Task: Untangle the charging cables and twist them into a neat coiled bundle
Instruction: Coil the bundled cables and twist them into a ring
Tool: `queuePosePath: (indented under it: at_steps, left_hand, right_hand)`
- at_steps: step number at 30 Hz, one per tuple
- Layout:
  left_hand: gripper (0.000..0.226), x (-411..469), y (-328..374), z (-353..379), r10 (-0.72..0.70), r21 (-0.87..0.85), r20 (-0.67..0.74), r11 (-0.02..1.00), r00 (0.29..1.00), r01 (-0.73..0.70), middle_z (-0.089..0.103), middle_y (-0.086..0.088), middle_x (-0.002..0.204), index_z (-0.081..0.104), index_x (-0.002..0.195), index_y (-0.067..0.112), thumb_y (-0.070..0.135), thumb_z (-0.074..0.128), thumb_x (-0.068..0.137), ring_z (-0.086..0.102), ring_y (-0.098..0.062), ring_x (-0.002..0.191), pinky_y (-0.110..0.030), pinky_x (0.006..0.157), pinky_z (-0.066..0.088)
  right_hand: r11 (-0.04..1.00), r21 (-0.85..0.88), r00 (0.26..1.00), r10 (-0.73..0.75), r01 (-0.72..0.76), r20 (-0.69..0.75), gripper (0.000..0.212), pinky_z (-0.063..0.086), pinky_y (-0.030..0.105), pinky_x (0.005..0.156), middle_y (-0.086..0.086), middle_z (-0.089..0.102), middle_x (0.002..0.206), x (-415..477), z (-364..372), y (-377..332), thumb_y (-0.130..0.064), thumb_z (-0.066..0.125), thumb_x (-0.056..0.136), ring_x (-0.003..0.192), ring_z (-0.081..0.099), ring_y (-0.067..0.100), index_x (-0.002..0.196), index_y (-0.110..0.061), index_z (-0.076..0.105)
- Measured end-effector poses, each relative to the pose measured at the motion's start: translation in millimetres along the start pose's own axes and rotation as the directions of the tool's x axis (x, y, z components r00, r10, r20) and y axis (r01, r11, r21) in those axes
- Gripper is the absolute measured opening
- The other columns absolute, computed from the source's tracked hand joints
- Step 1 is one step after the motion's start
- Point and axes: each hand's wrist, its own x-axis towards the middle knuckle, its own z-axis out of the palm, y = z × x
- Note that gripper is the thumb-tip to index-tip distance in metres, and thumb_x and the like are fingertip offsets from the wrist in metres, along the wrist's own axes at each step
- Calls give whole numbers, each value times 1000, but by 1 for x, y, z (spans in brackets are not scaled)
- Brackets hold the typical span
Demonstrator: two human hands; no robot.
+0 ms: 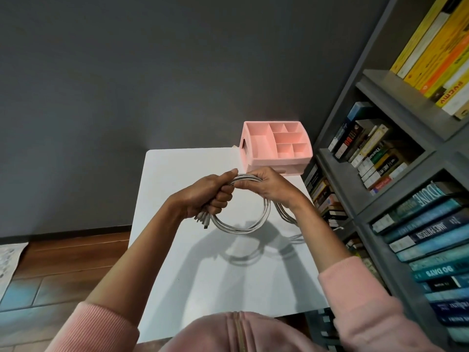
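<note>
Several white charging cables point(243, 228) hang in a round loop above the white table point(187, 250). My left hand point(213, 194) is shut in a fist on the left side of the loop, and the plug ends stick out below it. My right hand point(264, 185) grips the top of the loop just to the right, with its fingers pinching the strands. More slack runs down under my right wrist and trails onto the table at the right.
A pink compartment organizer point(276, 146) stands at the table's far right corner. A grey bookshelf point(396, 158) full of books runs along the right side, close to the table edge. Wooden floor lies to the left.
</note>
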Motion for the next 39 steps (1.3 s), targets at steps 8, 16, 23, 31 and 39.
queuePosePath:
  at_steps: [8, 16, 23, 31, 39]
  left_hand:
    - [49, 1, 5, 3, 75, 268, 3, 961, 997, -73, 18, 7, 55, 26, 60, 22, 53, 31, 98, 13, -9, 46, -19, 40, 14]
    - [71, 14, 24, -28, -290, 354, 199, 912, 936, 207, 45, -7, 62, 56, 84, 2, 55, 11, 98, 49, -20, 55, -32, 70, 48]
    - [52, 26, 21, 7, -55, 543, -148, 830, 988, 128, 35, -3, 53, 39, 62, 10, 36, 23, 103, 31, -17, 44, -25, 47, 38]
    - [38, 28, 4, 5, 275, 595, -449, 802, 850, 55, 40, -3, 51, 43, 61, 6, 26, 40, 92, 32, -18, 46, -28, 49, 28]
    - [44, 17, 9, -39, 259, 527, -517, 847, 816, 64, 30, 2, 42, 34, 51, 13, 27, 41, 93, 21, -15, 38, -15, 37, 20]
  right_hand:
    - [999, 40, 994, -1, -3, 110, 17, 18, 21, 47, 5, 30, 56, -8, -11, -8, -25, 69, 86, 48, 23, 8, 70, -29, 74]
    - [983, -182, 969, 33, 12, 243, 38, 37, 55, 103, 10, 72, 100, 3, 2, -1, -62, 65, 77, 108, 58, 36, 89, -28, 76]
    - [969, -245, 993, 54, -27, 104, 45, 29, 33, 65, 7, 62, 72, 5, -4, 4, -63, 64, 74, 68, 41, 11, 91, -23, 76]
    - [999, 32, 999, -1, 0, 38, 17, 36, 22, 52, 1, 62, 84, -15, -26, 13, -16, 76, 79, 61, 47, 13, 90, -15, 63]
    - [952, -300, 925, -58, -61, -374, 20, 34, 33, 65, -11, 48, 63, -51, -14, 88, -32, 47, 99, 58, 41, 6, 92, -15, 55]
